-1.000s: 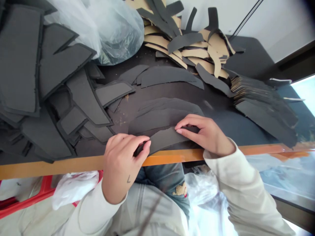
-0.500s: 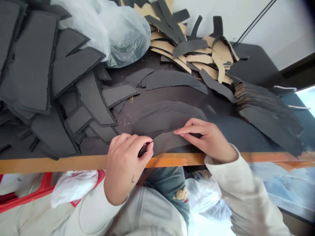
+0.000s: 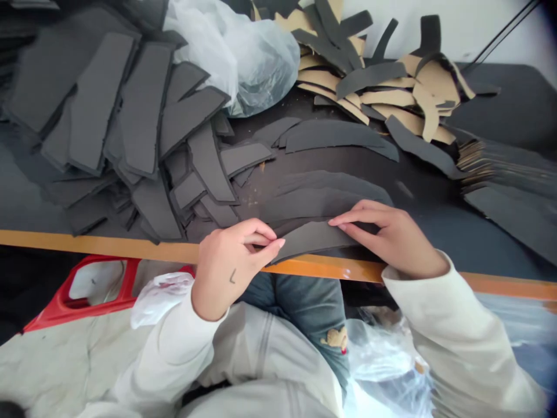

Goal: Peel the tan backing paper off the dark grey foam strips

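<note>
A dark grey curved strip of foam-like sheet (image 3: 311, 239) lies along the table's front edge. Its left end is between the thumb and index finger of my left hand (image 3: 232, 264), which is closed in a pinch. The fingertips of my right hand (image 3: 389, 235) pinch the strip's upper edge, right of its middle; the strip's right end is partly hidden beneath that hand. Just behind lie more curved dark pieces (image 3: 313, 203), overlapping each other. Farther back rests another group of curved dark pieces (image 3: 335, 136).
At left spreads a heap of dark flat panels (image 3: 145, 110). A clear plastic bag (image 3: 265, 64) sits behind, beside a pile of black and tan strips (image 3: 387, 96). To the right is a fanned stack (image 3: 513, 209). Orange edging (image 3: 108, 247) borders the table; a red stool (image 3: 126, 284) stands below.
The view has swung left, so the table's contents appear farther right. My left fingers have straightened somewhat at the strip's end. My right hand keeps its pinch on the upper edge.
</note>
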{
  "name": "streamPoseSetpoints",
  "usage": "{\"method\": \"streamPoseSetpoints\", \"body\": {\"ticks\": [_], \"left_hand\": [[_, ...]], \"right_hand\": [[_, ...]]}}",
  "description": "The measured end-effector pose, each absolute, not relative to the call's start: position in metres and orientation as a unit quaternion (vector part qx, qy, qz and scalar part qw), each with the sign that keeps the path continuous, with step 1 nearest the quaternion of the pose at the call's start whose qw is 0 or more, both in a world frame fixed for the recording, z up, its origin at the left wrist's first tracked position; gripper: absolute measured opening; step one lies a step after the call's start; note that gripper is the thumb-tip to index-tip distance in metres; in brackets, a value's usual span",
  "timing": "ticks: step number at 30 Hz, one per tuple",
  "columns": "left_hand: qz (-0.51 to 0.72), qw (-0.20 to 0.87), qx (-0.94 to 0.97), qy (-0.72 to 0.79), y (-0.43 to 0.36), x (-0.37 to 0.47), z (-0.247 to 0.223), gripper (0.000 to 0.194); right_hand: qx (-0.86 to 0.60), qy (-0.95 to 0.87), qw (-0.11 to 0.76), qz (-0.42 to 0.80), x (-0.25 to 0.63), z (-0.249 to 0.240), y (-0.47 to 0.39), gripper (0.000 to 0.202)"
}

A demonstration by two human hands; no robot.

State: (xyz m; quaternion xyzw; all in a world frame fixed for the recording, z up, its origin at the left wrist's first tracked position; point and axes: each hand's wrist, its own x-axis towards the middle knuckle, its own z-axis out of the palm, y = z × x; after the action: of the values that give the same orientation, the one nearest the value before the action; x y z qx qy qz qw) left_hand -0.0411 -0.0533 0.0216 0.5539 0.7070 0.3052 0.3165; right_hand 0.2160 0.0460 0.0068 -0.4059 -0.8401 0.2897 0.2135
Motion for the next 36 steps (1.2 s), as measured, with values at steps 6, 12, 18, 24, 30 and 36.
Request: {"method": "streamPoseSetpoints", "body": {"ticks": [6, 12, 18, 24, 30, 36], "left_hand": [[0.305, 0.252, 0.588, 0.705, -0.054, -0.037, 0.022, 0.016], [0.276, 0.068, 0.642, 0.712, -0.065, -0.029, 0.021, 0.009], [0.308, -0.035, 0.687, 0.657, -0.072, -0.027, 0.011, 0.007], [0.346, -0.088, 0.713, 0.603, -0.076, -0.028, -0.002, 0.009], [0.311, -0.080, 0.706, 0.631, -0.080, -0.039, 0.001, 0.020], [0.346, 0.021, 0.753, 0.559, -0.067, -0.053, 0.016, 0.026]], "right_hand": [[-0.405, -0.842, 0.221, 0.282, 0.216, 0.006, 0.046, 0.020], [-0.410, -0.842, 0.217, 0.275, 0.216, 0.005, 0.046, 0.021], [-0.407, -0.843, 0.219, 0.275, 0.216, 0.004, 0.046, 0.021], [-0.407, -0.844, 0.217, 0.275, 0.217, 0.003, 0.046, 0.020], [-0.400, -0.846, 0.220, 0.273, 0.217, 0.003, 0.047, 0.020], [-0.400, -0.848, 0.213, 0.276, 0.218, 0.002, 0.047, 0.020]]}}
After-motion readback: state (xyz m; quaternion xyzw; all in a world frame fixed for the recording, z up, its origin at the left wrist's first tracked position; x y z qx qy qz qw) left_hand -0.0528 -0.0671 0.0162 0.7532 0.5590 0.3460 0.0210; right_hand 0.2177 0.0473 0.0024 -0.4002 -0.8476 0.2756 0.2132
